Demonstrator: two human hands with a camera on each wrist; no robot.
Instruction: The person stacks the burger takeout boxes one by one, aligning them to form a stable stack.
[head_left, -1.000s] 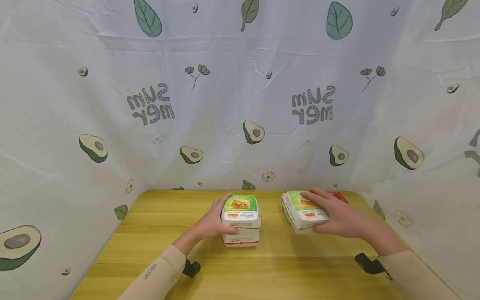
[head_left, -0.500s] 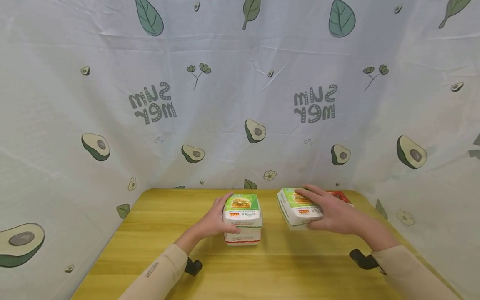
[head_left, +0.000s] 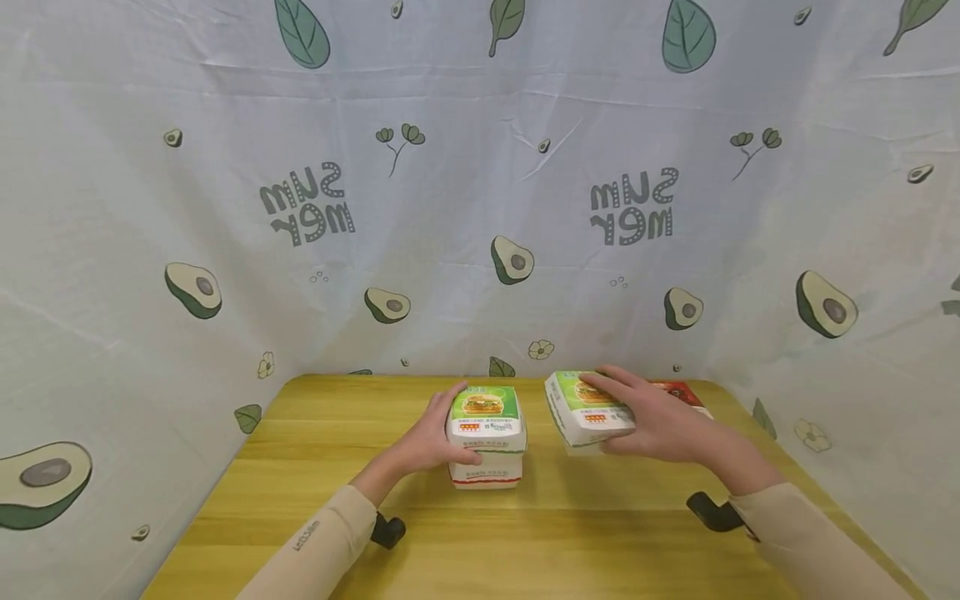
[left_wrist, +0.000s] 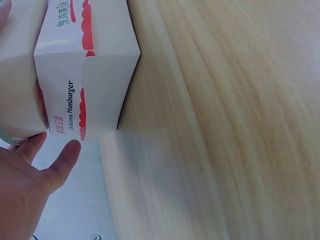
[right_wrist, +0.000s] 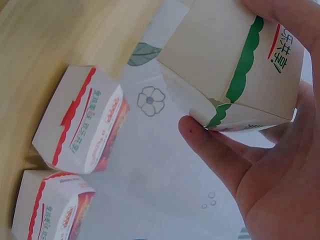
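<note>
A burger box with a green top (head_left: 486, 408) is stacked on a red-trimmed burger box (head_left: 486, 475) near the middle of the table. My left hand (head_left: 432, 435) grips this stack from its left side, thumb at the front and fingers at the back. In the left wrist view, fingertips lie close to the seam between the green-trimmed box (left_wrist: 17, 75) and the red-trimmed box (left_wrist: 102, 65). To the right, my right hand (head_left: 667, 423) holds a second green-topped burger box (head_left: 588, 412), tilted. The right wrist view shows this box (right_wrist: 210, 55) raised off the table.
Two red-trimmed burger boxes, one nearer (right_wrist: 75, 125) and one beside it (right_wrist: 47, 210), stand on the wooden table (right_wrist: 30, 40). In the head view a red box top (head_left: 681, 393) shows behind my right hand. A printed cloth (head_left: 450, 208) hangs behind the table.
My right hand has carried its green-topped box leftward and slightly up, nearer the stack. More of the red box behind it shows. My left hand keeps its grip on the stack.
</note>
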